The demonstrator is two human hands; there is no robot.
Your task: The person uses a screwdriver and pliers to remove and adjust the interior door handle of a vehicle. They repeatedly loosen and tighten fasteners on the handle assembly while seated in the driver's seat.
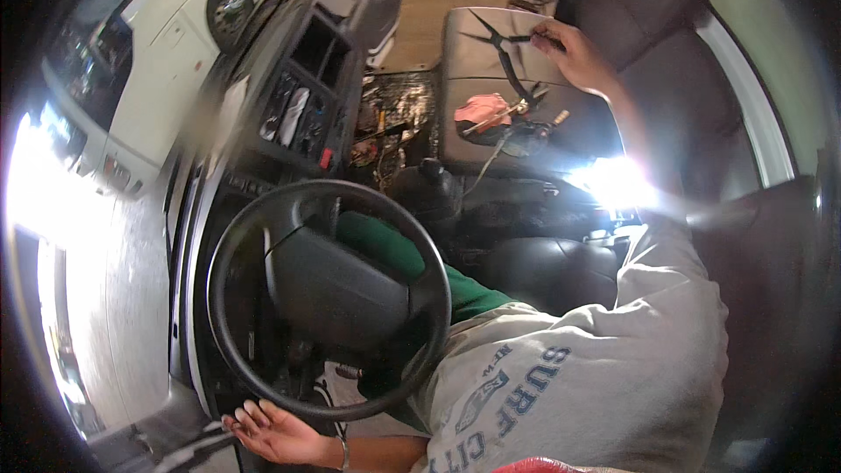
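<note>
Your right hand [574,52], up at one o'clock, grips the pliers [499,44] over the passenger seat [473,136]. Your left hand [276,429] lies open at seven o'clock, under the steering wheel [328,298].

Your right hand [574,57] holds pliers [501,44] of dark matt metal, at the upper centre. Under them, the grey seat [473,70] looks like smooth vinyl. The steering wheel [328,298], lower left, is black plastic with slight gloss. Your sweatshirt [596,385] is soft grey cloth.
</note>
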